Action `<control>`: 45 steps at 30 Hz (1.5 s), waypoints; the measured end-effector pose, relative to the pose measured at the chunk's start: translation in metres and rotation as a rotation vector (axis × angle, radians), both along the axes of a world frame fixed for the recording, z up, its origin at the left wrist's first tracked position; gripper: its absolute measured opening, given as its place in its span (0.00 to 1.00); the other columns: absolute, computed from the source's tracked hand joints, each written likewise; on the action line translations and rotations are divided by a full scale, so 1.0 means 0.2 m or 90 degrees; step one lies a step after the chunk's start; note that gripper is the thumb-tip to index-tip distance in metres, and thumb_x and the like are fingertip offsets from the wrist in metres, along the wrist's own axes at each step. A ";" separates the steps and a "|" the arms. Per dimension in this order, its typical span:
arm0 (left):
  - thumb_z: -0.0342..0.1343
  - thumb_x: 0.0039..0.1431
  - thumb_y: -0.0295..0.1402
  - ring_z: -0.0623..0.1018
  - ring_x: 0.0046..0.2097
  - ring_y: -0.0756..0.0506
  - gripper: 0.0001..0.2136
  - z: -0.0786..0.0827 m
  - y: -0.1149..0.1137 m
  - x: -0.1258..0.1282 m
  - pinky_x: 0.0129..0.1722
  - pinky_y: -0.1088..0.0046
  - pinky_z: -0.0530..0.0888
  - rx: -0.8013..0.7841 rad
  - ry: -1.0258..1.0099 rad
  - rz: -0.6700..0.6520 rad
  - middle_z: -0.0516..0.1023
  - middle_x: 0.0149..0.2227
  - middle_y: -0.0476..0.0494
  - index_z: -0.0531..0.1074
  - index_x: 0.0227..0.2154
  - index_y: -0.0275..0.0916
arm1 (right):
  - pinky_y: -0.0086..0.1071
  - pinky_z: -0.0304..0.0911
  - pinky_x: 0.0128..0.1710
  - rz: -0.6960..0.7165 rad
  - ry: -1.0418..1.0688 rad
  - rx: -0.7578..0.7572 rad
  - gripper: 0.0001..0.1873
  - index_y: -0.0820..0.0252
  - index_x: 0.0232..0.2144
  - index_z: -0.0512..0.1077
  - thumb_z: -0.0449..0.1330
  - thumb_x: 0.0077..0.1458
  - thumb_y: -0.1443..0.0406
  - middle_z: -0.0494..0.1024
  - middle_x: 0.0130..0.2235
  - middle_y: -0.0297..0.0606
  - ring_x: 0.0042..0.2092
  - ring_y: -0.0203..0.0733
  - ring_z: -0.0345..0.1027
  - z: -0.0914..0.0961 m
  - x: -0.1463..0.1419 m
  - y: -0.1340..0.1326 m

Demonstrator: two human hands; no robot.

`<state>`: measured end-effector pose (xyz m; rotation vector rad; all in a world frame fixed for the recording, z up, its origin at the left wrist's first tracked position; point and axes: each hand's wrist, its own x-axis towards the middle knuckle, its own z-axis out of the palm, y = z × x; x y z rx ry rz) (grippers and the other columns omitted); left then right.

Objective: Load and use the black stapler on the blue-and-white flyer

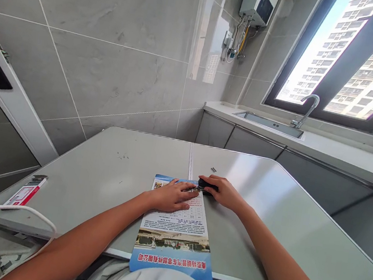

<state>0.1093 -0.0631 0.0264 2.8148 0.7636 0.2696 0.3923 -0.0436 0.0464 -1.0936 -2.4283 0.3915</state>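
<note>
A printed leaflet [176, 232] with a blue border lies on the grey table [115, 171], its near end hanging over the front edge. My left hand [173, 196] rests flat on the upper part of the leaflet, fingers stretched toward its top right corner. My right hand [224, 193] is closed around a small black object [206, 185], likely a stapler, at that same corner of the leaflet.
Small metal bits [213, 169] lie on the table beyond my hands. A red and white card [24, 193] sits at the table's left end, with a white cable [4, 208] nearby. A counter with sink [269, 123] and faucet [307, 109] runs under the window at right.
</note>
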 end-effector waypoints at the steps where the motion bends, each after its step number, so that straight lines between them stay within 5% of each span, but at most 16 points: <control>1: 0.48 0.73 0.45 0.61 0.72 0.33 0.27 0.00 0.00 0.00 0.70 0.42 0.55 0.001 0.000 0.002 0.55 0.74 0.38 0.56 0.72 0.53 | 0.36 0.67 0.42 -0.001 -0.007 0.001 0.23 0.51 0.63 0.72 0.55 0.67 0.63 0.81 0.44 0.41 0.41 0.45 0.74 0.00 0.00 0.00; 11: 0.49 0.73 0.45 0.63 0.71 0.33 0.28 -0.01 0.01 -0.01 0.70 0.44 0.56 -0.014 -0.013 -0.006 0.54 0.75 0.41 0.54 0.72 0.55 | 0.43 0.69 0.53 0.037 0.068 -0.043 0.21 0.51 0.60 0.72 0.56 0.67 0.61 0.81 0.51 0.40 0.49 0.48 0.75 -0.02 0.04 0.03; 45: 0.49 0.73 0.43 0.63 0.71 0.35 0.26 -0.03 -0.01 0.03 0.70 0.45 0.56 -0.018 -0.032 0.000 0.54 0.75 0.42 0.57 0.71 0.55 | 0.40 0.70 0.45 -0.007 -0.054 0.029 0.22 0.49 0.60 0.73 0.57 0.65 0.64 0.83 0.47 0.40 0.45 0.49 0.77 0.03 0.01 -0.01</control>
